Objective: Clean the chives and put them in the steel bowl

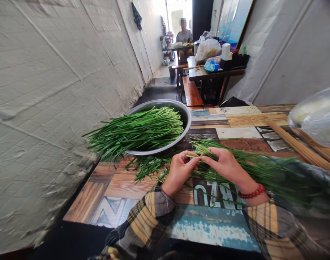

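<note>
Long green garlic chives (204, 147) lie in my right hand (227, 164), their pale cut ends pointing left and the leaves trailing right across the table. My left hand (181, 171) is closed in a pinch at the tip of a chive stalk, its fingertips almost meeting those of my right hand. Beyond my left hand, a metal basin (188, 119) holds a big heap of chives (143, 128), leaves hanging over its left rim. Loose leaf scraps (150, 168) are scattered between the basin and my left hand.
The patchwork-patterned table (121, 186) runs close to the white brick wall (45, 90) on the left. Wooden sticks (300, 144) and a clear plastic bag (316, 113) lie at the right. Farther back, a person (184, 36) sits behind another table (200, 74) loaded with bags.
</note>
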Tool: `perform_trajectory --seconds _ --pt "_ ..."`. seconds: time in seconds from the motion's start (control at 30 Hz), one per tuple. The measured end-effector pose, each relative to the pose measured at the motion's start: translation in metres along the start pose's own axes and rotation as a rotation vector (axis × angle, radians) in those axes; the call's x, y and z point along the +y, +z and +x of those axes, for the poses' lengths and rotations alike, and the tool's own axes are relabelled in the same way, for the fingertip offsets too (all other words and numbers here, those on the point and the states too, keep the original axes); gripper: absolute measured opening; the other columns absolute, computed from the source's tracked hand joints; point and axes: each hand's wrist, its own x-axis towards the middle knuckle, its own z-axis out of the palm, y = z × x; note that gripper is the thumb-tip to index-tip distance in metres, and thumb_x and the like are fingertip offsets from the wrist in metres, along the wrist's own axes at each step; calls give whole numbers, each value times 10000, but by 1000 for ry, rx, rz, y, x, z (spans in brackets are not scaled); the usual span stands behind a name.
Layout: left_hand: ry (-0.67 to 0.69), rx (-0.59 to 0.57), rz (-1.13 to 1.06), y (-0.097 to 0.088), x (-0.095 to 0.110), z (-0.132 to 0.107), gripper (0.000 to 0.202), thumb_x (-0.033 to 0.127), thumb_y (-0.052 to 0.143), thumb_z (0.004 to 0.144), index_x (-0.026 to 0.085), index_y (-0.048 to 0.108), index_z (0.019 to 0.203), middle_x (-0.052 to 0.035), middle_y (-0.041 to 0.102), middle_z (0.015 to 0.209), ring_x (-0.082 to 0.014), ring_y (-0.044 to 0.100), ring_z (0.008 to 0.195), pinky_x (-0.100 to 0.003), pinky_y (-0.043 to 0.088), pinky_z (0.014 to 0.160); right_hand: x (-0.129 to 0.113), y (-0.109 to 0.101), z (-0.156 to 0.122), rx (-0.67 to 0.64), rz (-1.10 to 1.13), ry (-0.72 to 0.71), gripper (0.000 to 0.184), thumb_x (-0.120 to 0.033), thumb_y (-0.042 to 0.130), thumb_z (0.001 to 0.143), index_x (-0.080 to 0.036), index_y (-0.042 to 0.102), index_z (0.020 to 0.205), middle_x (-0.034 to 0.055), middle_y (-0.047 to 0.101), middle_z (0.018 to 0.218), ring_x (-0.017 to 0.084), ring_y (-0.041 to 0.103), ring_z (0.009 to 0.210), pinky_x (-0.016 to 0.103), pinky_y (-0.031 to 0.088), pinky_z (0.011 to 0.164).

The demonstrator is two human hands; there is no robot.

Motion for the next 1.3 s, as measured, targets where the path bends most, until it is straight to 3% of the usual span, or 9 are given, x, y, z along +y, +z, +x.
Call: perform_trajectory --seconds 0.3,0.7,1.07,1.3 --pt "78 -17 32 -1 -4 1 134 262 675 738 134 640 717 4 597 608 -95 515 523 -215 402 530 1 -1 0 -1 -5 -7 333 -424 520 875 -157 637 714 -1 601 660 145 538 644 257 378 612" --pt "32 -64 -26 -2 -6 2 166 289 677 740 133 627 764 6 567 653 -91 470 570 -214 361 552 -2 -1 1 16 46 6 218 -383 584 832 -182 669 831 13 671 780 166 601 730 270 429 690" --pt "60 37 77 -2 1 0 110 180 568 694 155 508 606 54 414 569 -76 331 556 -211 244 525 -4 -2 0 -9 29 3 255 -399 555 850 -175 677 843 22 683 797 179 610 755 282 425 710" --pt "129 162 -26 -10 1 1 120 138 506 665 172 447 566 61 368 533 -79 307 529 -223 245 517 1 -10 2 52 -11 29 276 -410 535 854 -172 668 813 21 683 771 175 609 729 274 426 685"
